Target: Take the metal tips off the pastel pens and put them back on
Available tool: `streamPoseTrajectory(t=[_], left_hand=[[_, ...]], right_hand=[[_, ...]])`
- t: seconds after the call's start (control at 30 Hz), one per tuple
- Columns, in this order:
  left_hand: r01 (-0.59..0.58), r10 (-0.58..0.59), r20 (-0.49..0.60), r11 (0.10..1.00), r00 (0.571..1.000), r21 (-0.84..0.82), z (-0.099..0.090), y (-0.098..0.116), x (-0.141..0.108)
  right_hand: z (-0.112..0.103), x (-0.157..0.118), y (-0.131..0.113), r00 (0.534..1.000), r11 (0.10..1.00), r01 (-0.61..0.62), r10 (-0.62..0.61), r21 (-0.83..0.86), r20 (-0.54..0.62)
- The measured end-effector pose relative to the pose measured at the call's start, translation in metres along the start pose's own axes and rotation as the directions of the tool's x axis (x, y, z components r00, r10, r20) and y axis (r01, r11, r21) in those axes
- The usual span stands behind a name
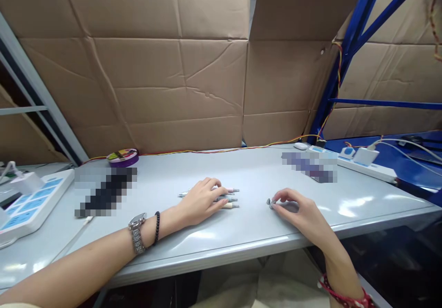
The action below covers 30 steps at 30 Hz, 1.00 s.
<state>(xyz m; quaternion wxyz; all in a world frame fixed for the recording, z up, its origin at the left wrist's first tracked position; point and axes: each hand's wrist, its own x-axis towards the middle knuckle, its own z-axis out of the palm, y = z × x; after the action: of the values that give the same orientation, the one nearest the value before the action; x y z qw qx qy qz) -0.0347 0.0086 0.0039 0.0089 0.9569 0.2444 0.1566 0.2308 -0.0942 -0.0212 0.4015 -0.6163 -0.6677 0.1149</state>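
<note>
Several slim pens lie side by side on the white table, their tips pointing right. My left hand rests over them with its fingers curved and slightly apart; it covers their middles. To the right, my right hand touches the tabletop, thumb and index finger pinched on a small grey object. What that object is cannot be made out. A gap of bare tabletop lies between it and the pens.
A purple tape roll and a blurred dark item are at the left. Power strips stand at both sides. Another blurred item and a white mouse lie at the back right. Cardboard lines the back.
</note>
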Motion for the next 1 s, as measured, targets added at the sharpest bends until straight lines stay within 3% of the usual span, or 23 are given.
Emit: streamPoseTrajectory(t=[0.23,0.43,0.6,0.87,1.0], left_hand=[[0.008,-0.008,0.007,1.0,1.0,-0.003,0.001,0.0,0.0],[0.017,-0.017,0.019,1.0,1.0,-0.011,0.002,-0.001,0.001],[0.015,-0.015,0.013,1.0,1.0,-0.005,0.001,0.0,0.001],[0.021,-0.021,0.018,1.0,1.0,-0.008,0.001,0.0,0.0],[0.028,-0.028,0.028,1.0,0.999,-0.006,0.001,0.0,0.0]], right_hand=[[0.002,0.002,-0.002,0.999,1.0,-0.015,0.016,-0.014,0.051],[-0.001,0.002,-0.01,0.998,0.996,-0.056,0.058,0.074,-0.019],[0.006,0.009,-0.008,0.998,0.992,-0.02,0.028,0.122,-0.064],[0.014,0.011,-0.009,1.0,1.0,-0.009,0.009,-0.003,0.017],[0.013,0.009,-0.009,0.998,1.0,-0.011,0.013,0.027,-0.066]])
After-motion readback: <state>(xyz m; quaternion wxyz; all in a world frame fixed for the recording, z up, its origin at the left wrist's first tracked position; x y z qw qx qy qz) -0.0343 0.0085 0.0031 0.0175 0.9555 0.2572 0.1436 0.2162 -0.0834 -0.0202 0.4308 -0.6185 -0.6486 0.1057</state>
